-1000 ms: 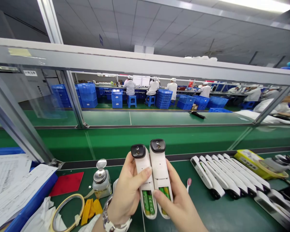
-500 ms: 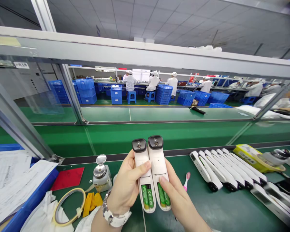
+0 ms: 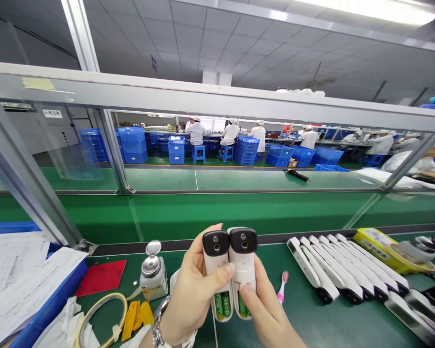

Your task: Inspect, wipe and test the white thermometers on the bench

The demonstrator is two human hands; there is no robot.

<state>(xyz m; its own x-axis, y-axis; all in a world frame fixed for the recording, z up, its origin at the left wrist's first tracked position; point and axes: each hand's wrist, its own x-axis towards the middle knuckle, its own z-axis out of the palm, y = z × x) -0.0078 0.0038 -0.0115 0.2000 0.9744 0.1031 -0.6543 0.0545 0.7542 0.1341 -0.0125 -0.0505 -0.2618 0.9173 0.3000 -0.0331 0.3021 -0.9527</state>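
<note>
My left hand is closed around a white infrared thermometer, its thumb lying across the body. A second infrared thermometer is gripped by my right hand, with the thumb at the edge of its battery compartment. Both are held upright side by side, touching, their black sensor ends up and towards me. Green batteries show in the two uncovered compartments. A pink toothbrush lies on the green bench just right of my right hand.
More white thermometers lie in a row at right, near a yellow tray. To the left are a dispenser bottle, a tape roll, orange finger cots, a red card and a blue bin of papers. A metal frame stands ahead.
Both thermometers have tipped so that their sensor ends face me more, and they sit slightly lower and further right. The head view has tilted upward a little.
</note>
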